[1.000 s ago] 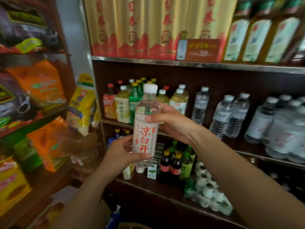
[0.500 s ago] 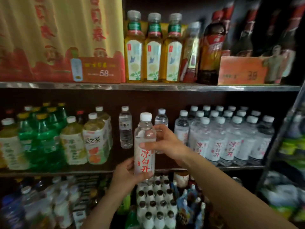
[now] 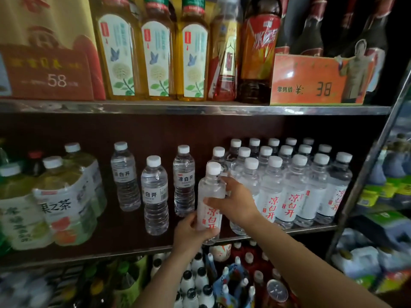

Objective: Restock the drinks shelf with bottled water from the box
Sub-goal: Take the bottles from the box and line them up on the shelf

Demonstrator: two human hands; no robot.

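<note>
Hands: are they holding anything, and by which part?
Both hold one water bottle: the left hand grips its lower body, the right hand its upper body, below the cap.

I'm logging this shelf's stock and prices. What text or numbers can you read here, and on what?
"58": red sign, top left.
"38", after "¥:": orange sign.
"凉白开", red: held bottle, partly covered, and row bottles.
"凉白开", dark: clear bottle.
"果之茶": tea pack.
Top-shelf bottle labels: too blurred to read.

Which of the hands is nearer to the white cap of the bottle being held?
The right hand: it grips the bottle just under the cap. The left hand holds the bottom.
</note>
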